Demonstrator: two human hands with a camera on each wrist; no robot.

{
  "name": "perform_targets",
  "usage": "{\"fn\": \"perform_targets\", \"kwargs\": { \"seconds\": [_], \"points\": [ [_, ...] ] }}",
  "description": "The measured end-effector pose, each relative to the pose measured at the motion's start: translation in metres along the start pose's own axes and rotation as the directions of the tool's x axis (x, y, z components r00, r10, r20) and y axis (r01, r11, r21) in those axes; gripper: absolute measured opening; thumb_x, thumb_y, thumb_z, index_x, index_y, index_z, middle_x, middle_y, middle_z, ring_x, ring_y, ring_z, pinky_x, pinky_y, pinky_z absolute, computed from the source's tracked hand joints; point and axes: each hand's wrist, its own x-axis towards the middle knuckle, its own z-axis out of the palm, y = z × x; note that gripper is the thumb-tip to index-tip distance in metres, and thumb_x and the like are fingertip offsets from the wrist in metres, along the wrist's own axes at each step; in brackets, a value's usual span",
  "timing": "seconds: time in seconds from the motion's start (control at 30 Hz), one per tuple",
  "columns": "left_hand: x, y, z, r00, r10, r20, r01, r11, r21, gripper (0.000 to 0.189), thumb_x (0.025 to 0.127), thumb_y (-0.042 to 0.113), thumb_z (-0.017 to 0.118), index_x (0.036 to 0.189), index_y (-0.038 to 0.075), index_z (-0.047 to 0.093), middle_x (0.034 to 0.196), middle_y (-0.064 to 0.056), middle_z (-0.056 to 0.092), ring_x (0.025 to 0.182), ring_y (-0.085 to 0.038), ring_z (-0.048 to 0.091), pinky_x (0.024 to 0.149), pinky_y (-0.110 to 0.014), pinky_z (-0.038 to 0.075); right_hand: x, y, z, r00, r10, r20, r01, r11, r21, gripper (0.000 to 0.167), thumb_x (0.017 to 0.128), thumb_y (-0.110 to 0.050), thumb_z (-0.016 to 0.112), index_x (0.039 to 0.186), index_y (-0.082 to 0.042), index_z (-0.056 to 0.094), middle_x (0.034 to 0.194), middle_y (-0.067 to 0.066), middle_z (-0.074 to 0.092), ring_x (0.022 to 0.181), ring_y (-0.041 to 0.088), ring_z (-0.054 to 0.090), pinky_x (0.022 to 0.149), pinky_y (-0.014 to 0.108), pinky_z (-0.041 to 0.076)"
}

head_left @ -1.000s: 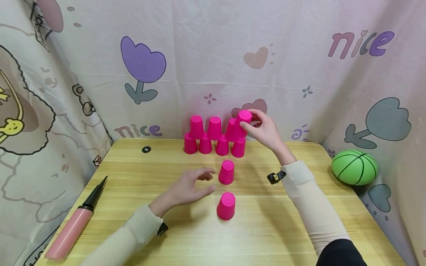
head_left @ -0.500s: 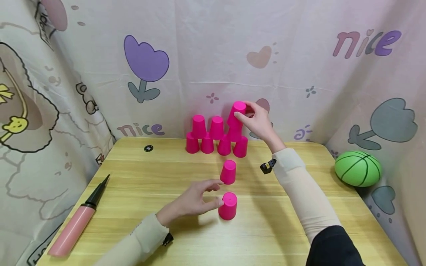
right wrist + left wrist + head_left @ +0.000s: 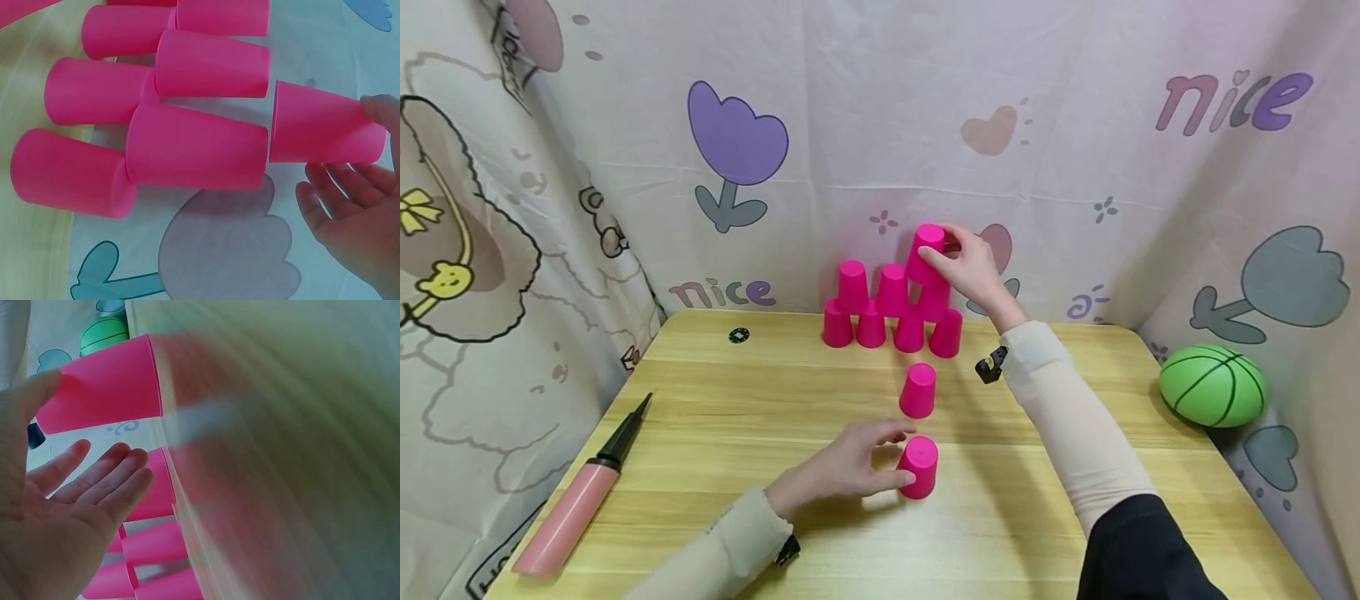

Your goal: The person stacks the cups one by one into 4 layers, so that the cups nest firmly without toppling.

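Note:
My right hand [image 3: 973,268] pinches an upside-down pink plastic cup [image 3: 328,130] between thumb and fingers. This cup's rim is right at the tops of the second-row cups, over the middle cup [image 3: 892,293] and the right one [image 3: 936,302]. Below them, a bottom row of several matching cups [image 3: 838,325] stands along the table's back edge. Nearer the front, my left hand [image 3: 842,462] is beside a single upside-down cup [image 3: 923,463], its thumb overlapping the side and its other fingers extended. Another lone cup [image 3: 918,392] stands between that one and the stack.
A pink pump [image 3: 580,500] with a black nozzle lies along the table's left edge. One black disc [image 3: 739,335] is at the back left. The green ball [image 3: 1213,386] sits by the right edge, and a printed curtain [image 3: 865,125] hangs close behind the stack.
My right hand has lifted the cup from beside the second row's right end and shifted it left onto that row's top level. My left hand has moved right to the front cup.

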Motion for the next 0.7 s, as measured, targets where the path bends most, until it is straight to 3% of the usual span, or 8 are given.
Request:
{"fn": "perform_targets", "kwargs": {
  "seconds": [0.7],
  "points": [
    [0.003, 0.008, 0.005, 0.998, -0.039, 0.048, 0.042, 0.997, -0.059, 0.048, 0.092, 0.023, 0.084, 0.136, 0.020, 0.065, 0.123, 0.009, 0.073, 0.113, -0.006, 0.067, 0.107, -0.034, 0.057, 0.013, 0.002, 0.007, 1.000, -0.006, 0.017, 0.007, 0.998, -0.061, 0.049, 0.100, -0.038, 0.072, 0.139, -0.011, 0.062, 0.126, 0.011, 0.070, 0.114, 0.027, 0.066, 0.097, 0.041, 0.057]
  ]
}}
